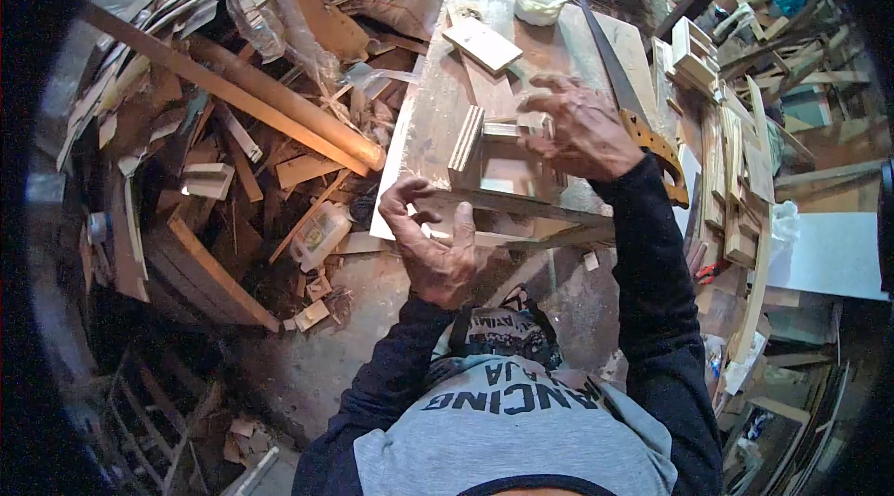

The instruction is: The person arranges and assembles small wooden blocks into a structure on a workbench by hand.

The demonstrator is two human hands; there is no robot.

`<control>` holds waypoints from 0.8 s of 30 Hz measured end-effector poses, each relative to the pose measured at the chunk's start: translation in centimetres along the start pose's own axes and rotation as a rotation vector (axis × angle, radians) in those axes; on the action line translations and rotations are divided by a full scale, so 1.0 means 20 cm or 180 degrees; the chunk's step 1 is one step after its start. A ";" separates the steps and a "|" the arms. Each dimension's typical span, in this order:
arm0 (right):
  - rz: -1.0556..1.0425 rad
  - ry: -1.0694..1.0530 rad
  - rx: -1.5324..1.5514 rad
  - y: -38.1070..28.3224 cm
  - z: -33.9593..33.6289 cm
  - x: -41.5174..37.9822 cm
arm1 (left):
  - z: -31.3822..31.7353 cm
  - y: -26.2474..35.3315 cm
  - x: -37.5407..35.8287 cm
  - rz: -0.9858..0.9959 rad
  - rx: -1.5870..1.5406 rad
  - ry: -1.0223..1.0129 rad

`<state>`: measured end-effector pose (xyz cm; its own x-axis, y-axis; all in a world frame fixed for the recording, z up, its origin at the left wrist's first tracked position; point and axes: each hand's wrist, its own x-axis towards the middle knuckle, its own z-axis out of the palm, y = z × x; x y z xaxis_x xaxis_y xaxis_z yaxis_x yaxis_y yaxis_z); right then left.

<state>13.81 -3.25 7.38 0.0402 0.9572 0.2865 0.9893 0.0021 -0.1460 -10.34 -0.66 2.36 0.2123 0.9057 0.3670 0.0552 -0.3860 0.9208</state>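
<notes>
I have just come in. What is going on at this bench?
A person is handling woodwork. The right hand is at one end of a small wooden assembly; its grip is unclear. The left hand is open by the bench's near edge, seemingly empty. A saw and a pot are farther back.

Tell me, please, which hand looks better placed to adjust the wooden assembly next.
Probably the right hand: it is over the right end of the wooden assembly, while the left hand is by the near edge of the workbench.
</notes>
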 end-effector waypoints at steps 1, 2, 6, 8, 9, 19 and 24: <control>0.0309 -0.0004 0.0250 0.00 -0.05 -0.02 | -0.01 -0.02 0.02 0.0037 -0.0117 0.0002; 0.0620 -0.0003 0.0509 -0.02 -0.12 -0.04 | -0.04 -0.03 0.05 -0.0132 -0.0218 -0.0191; 0.1362 0.0418 0.1674 -0.02 -0.20 -0.20 | -0.08 -0.05 0.19 0.0092 -0.0053 -0.0861; 0.2119 0.0840 0.1980 -0.08 -0.17 -0.26 | -0.05 -0.10 0.22 0.0134 -0.0142 -0.0984; 0.2157 0.0945 0.2048 -0.11 -0.16 -0.27 | -0.04 -0.11 0.23 0.0158 -0.0172 -0.1061; 0.1211 0.0360 -0.0135 -0.34 -0.10 -0.09 | 0.05 -0.16 0.26 0.0216 -0.0039 -0.1611; 0.1167 0.0603 -0.1082 -0.29 0.16 -0.06 | 0.05 -0.16 0.27 0.0308 0.0113 -0.1690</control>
<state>7.55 -3.48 4.77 0.3853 0.8084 0.4449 0.8939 -0.4466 0.0373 -8.36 5.24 1.27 0.6814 0.6562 0.3244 0.0418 -0.4773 0.8777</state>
